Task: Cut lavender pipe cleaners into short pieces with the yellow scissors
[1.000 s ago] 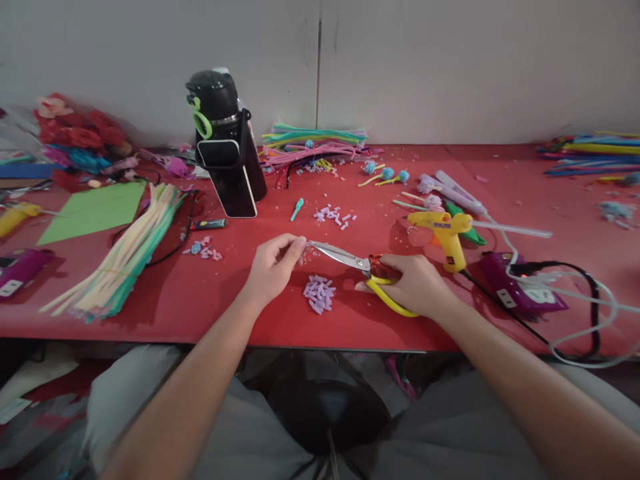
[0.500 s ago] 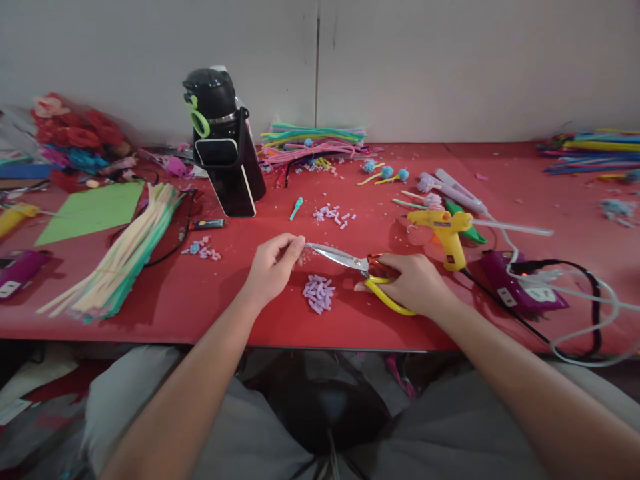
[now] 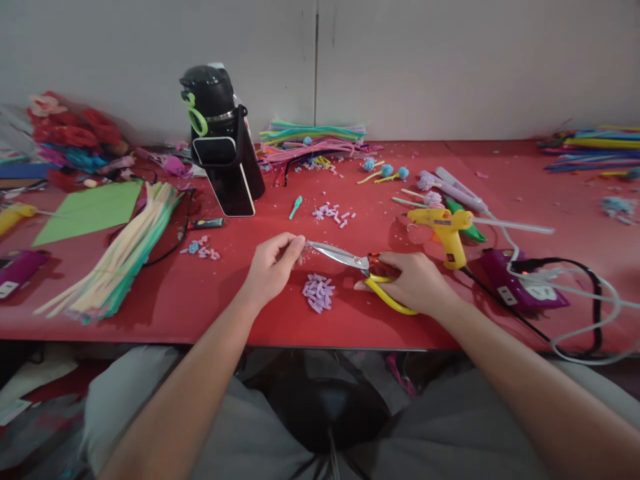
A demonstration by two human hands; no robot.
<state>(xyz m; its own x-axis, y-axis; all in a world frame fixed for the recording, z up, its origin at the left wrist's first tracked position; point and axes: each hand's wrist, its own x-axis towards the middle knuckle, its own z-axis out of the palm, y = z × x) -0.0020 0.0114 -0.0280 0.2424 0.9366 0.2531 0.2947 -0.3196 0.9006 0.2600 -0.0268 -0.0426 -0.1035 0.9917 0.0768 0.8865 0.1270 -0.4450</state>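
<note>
My right hand (image 3: 413,283) grips a pair of scissors (image 3: 345,257) by the red and yellow handles, the blades pointing left. At the blade tips, my left hand (image 3: 273,267) is closed in a pinch between thumb and finger. Whatever it pinches is too small and hidden to make out. Just below the blades lies a heap of short lilac pieces (image 3: 318,293). A looser scatter of similar lilac pieces (image 3: 334,213) is farther back, close to a small teal stick (image 3: 296,207).
A yellow glue gun (image 3: 445,233) and a purple power block (image 3: 523,283) with looping cables lie right. Left are a black bottle with a phone (image 3: 227,173), a bundle of pipe cleaners (image 3: 117,260) and green paper (image 3: 90,210). More pipe cleaners (image 3: 313,143) lie at the back.
Both hands and the scissors keep almost the same place. The whole view has shifted very slightly; nothing else visibly differs.
</note>
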